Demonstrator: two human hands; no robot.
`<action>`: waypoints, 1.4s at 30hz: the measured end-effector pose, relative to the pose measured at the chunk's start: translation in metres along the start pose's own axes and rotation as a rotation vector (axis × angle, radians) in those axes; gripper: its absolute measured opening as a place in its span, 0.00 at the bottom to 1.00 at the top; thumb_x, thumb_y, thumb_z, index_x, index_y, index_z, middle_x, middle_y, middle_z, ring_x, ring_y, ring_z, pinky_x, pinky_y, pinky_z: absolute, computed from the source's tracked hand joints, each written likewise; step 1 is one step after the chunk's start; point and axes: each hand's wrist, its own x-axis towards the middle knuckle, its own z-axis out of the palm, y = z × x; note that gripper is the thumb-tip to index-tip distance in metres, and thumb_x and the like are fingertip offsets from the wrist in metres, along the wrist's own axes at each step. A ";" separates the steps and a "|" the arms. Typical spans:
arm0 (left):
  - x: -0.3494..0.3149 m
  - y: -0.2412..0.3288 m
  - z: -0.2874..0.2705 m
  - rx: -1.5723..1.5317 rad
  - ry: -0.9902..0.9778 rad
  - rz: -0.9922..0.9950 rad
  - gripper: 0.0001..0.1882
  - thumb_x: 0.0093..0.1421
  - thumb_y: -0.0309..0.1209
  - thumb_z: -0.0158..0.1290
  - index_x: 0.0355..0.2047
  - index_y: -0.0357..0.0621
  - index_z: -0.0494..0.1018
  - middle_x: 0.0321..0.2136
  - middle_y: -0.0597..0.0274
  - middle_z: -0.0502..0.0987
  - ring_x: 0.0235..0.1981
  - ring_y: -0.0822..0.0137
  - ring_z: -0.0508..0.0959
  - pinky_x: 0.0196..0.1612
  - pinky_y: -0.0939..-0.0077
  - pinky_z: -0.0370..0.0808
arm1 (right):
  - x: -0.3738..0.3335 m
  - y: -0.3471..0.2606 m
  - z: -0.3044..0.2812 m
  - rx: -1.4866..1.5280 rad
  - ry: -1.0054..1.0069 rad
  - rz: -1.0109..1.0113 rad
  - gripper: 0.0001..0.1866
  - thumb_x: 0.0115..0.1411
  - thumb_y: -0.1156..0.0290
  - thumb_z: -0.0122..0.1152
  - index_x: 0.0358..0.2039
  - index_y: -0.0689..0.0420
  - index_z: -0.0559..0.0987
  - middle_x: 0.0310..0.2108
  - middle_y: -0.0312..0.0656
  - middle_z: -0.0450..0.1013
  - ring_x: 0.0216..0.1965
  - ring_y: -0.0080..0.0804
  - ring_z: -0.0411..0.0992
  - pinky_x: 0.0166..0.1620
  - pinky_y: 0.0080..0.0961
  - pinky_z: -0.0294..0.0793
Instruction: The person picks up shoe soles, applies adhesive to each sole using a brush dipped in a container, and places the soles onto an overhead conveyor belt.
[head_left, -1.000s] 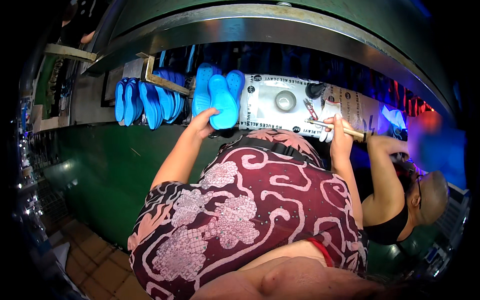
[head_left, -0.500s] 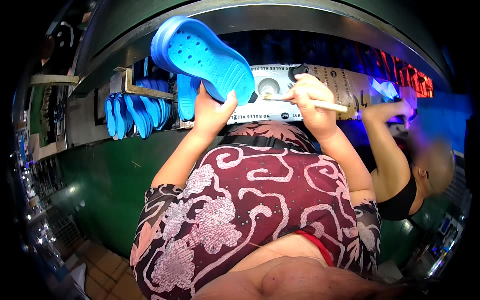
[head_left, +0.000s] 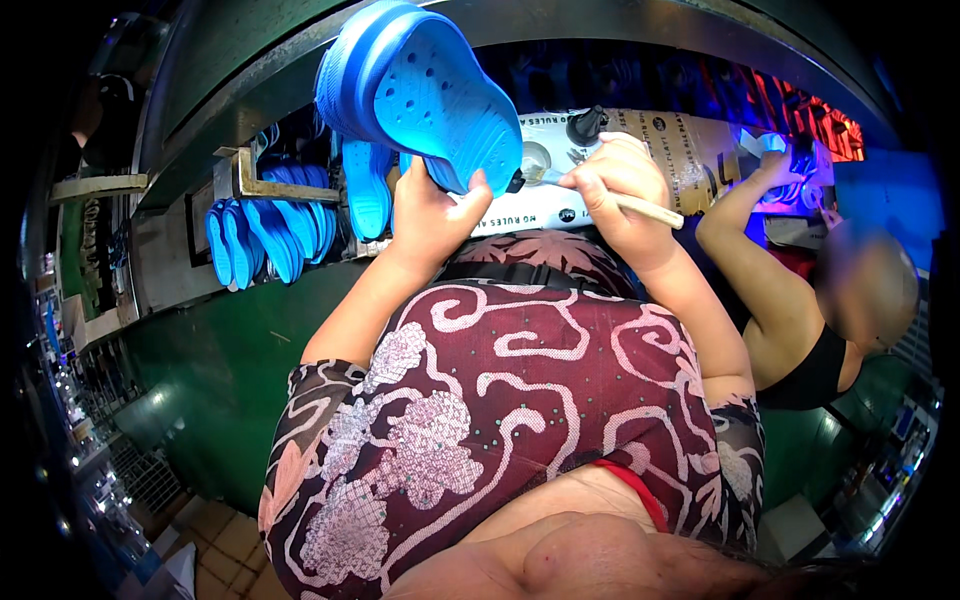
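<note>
My left hand (head_left: pixel 432 212) grips a bright blue clog (head_left: pixel 445 110) by its heel end, thumb on the near side. The clog is raised and tilted, its holed toe pointing up and away. In my right hand (head_left: pixel 628 190) is a brush with a pale handle (head_left: pixel 650 208), its tip by a small round dish (head_left: pixel 537 160). Whether the bristles touch the dish, I cannot tell. Just beyond my right fingers stands a black cone-shaped piece (head_left: pixel 587 125). Left of my left hand hangs another blue shoe piece (head_left: pixel 368 195), partly hidden by the clog.
Several blue shoe pieces (head_left: pixel 270 225) hang in a row at the left, below a metal bracket (head_left: pixel 240 180). White printed covering (head_left: pixel 520 215) and brown cardboard (head_left: pixel 690 165) line the bench. A metal rail (head_left: pixel 620 28) runs behind. At the right, another person's arm (head_left: pixel 750 235) reaches over blue items.
The clog has risen and turned, showing more of its outer side. My right hand has shifted slightly, with the brush tip nearer the dish. The other person's arm has moved.
</note>
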 end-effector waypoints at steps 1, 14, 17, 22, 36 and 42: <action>-0.001 -0.003 0.001 0.000 -0.001 0.008 0.23 0.44 0.23 0.56 0.42 0.33 0.64 0.30 0.50 0.76 0.31 0.60 0.79 0.37 0.72 0.73 | 0.002 -0.002 0.002 -0.018 -0.036 -0.052 0.10 0.55 0.70 0.54 0.19 0.58 0.77 0.19 0.36 0.72 0.23 0.33 0.69 0.44 0.35 0.65; -0.003 0.000 0.003 0.032 -0.002 -0.039 0.21 0.44 0.23 0.56 0.40 0.33 0.67 0.30 0.50 0.76 0.32 0.61 0.78 0.37 0.71 0.73 | 0.001 -0.003 0.013 -0.092 -0.035 -0.150 0.07 0.49 0.71 0.60 0.17 0.55 0.77 0.15 0.34 0.69 0.21 0.31 0.67 0.42 0.32 0.66; -0.002 -0.005 0.006 -0.073 -0.011 0.076 0.18 0.46 0.19 0.54 0.40 0.30 0.66 0.34 0.55 0.74 0.34 0.66 0.76 0.40 0.75 0.71 | -0.004 0.004 0.007 -0.085 -0.045 -0.123 0.07 0.50 0.70 0.60 0.17 0.55 0.77 0.16 0.34 0.70 0.21 0.31 0.68 0.43 0.33 0.66; 0.004 0.000 0.016 -0.116 0.071 0.196 0.16 0.44 0.20 0.54 0.36 0.34 0.72 0.33 0.52 0.76 0.33 0.62 0.76 0.39 0.72 0.72 | -0.001 0.004 0.009 -0.027 0.051 -0.122 0.09 0.52 0.68 0.59 0.17 0.55 0.77 0.16 0.35 0.70 0.20 0.32 0.67 0.42 0.33 0.66; 0.012 0.000 0.017 0.069 0.087 0.376 0.13 0.46 0.22 0.55 0.34 0.35 0.73 0.26 0.54 0.75 0.27 0.61 0.75 0.31 0.70 0.72 | 0.000 0.009 0.013 0.012 0.099 -0.113 0.09 0.53 0.70 0.56 0.17 0.55 0.77 0.16 0.34 0.70 0.20 0.31 0.67 0.42 0.33 0.65; 0.021 -0.004 0.012 0.281 -0.076 0.411 0.18 0.48 0.25 0.55 0.41 0.36 0.70 0.36 0.55 0.74 0.36 0.61 0.74 0.42 0.70 0.70 | -0.008 0.016 -0.006 -0.022 0.136 -0.047 0.11 0.54 0.72 0.55 0.16 0.57 0.76 0.14 0.38 0.68 0.19 0.33 0.66 0.38 0.31 0.65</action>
